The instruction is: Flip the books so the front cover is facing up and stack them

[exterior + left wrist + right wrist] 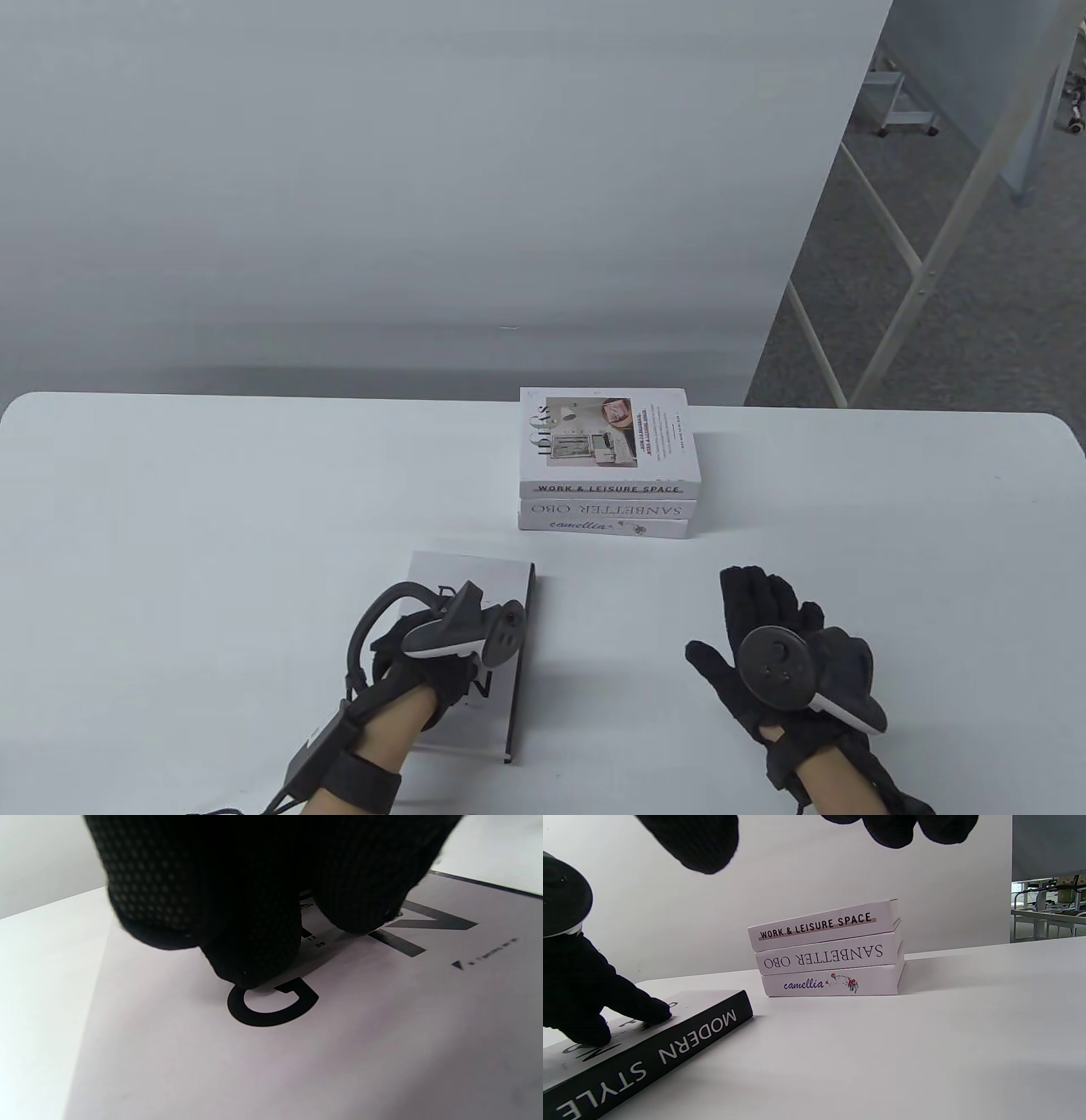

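Note:
A stack of three white books (607, 463) stands mid-table; the spines read WORK & LEISURE SPACE, SANBETTER OBO and camellia (831, 950). The top cover shows a picture. A fourth book with a black spine reading MODERN STYLE (475, 654) (653, 1056) lies flat at the near left, printed cover up. My left hand (424, 649) rests on this cover with its fingertips (254, 959) pressing on the big letters. My right hand (764, 628) is spread open and empty, hovering over the bare table right of the book and in front of the stack.
The white table (212, 509) ends at a grey backdrop behind the stack. Beyond the table's right edge there is carpet floor and a metal frame (925, 238).

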Action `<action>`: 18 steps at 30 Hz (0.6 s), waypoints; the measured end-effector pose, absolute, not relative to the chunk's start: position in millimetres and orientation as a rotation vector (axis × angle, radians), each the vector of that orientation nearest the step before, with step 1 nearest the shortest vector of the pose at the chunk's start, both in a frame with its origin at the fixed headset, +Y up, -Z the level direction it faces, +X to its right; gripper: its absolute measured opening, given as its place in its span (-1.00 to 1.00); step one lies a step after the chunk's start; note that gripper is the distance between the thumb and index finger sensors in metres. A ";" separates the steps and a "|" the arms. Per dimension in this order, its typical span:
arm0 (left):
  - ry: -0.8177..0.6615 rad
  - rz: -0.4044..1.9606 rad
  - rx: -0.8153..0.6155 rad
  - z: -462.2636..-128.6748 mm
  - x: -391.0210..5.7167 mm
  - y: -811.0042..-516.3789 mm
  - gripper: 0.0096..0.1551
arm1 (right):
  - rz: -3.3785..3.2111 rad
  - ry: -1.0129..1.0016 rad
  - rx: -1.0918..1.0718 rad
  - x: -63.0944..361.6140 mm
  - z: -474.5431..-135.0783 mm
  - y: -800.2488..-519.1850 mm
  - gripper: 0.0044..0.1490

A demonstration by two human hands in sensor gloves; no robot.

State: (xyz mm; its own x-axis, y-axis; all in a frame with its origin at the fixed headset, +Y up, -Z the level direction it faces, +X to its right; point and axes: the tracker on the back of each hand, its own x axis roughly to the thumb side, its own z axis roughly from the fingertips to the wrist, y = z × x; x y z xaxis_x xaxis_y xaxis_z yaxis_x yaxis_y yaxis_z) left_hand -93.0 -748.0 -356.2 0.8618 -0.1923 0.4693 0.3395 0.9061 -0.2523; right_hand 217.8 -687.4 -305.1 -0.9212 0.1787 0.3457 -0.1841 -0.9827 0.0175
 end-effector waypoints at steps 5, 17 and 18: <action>-0.491 -0.294 -0.326 -347.8 -61.6 -747.9 -0.27 | 2.919 0.020 0.529 213.7 -306.3 -694.2 0.12; -0.592 -0.194 -0.317 -325.2 -12.6 -752.3 -0.23 | 2.952 0.160 0.541 205.8 -312.7 -719.3 0.12; -0.593 -0.194 -0.330 -324.8 -10.6 -752.5 -0.23 | 2.953 0.171 0.539 205.4 -313.3 -721.2 0.11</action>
